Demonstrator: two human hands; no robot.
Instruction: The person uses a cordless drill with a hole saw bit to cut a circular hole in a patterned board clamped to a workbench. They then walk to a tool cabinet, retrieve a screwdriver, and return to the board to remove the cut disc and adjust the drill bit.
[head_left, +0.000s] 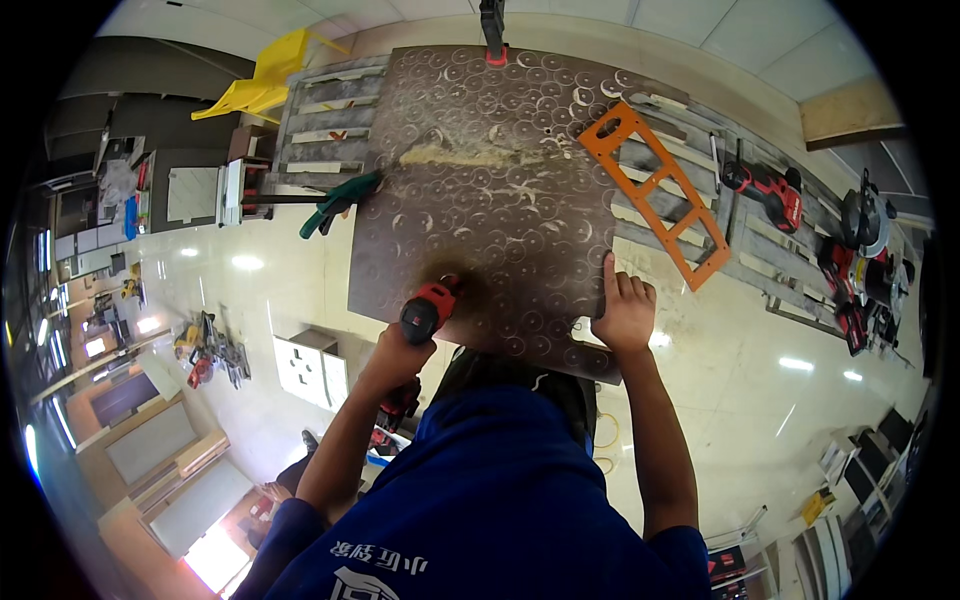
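My left hand is wrapped round the grip of a red and black cordless drill. The drill's front end is over the near left part of a brown board, amid a dark brown smear of dust; its bit cannot be made out. Many round ring marks and pale dust cover the board. At the board's right edge lies my right hand, its index finger stretched forward along the edge and nothing seen in it.
A black clamp grips the board's far edge, a green clamp its left. An orange template frame lies at right on the slatted bench, beside a red power tool. A yellow chair stands far left; another person's hand shows lower left.
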